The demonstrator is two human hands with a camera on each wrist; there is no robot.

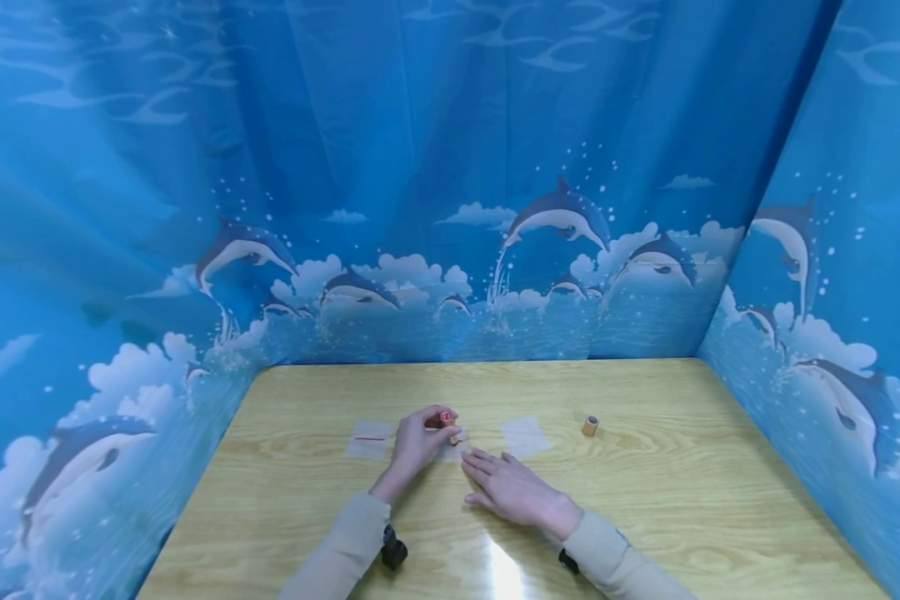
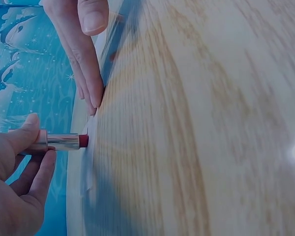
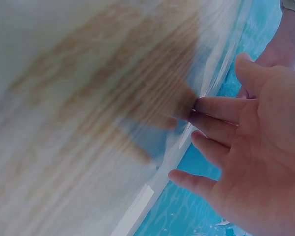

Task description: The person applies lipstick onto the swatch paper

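My left hand (image 1: 414, 443) holds a lipstick (image 2: 64, 141) between thumb and fingers. Its shiny tube points down, and the red tip is right at a thin white paper sheet (image 1: 452, 455) in the middle of the table. Much of that sheet is hidden under my hands. My right hand (image 1: 516, 488) lies with straight fingers at the sheet's near right edge, fingertips (image 3: 199, 104) at the paper. To the left, another white sheet (image 1: 367, 451) bears a short red line (image 1: 369, 438).
A third white sheet (image 1: 525, 436) lies to the right of my hands. Farther right, a small copper-coloured cap (image 1: 590, 426) stands on the wood-grain table (image 1: 645, 517). Blue dolphin-print curtains (image 1: 450, 167) close off the back and both sides.
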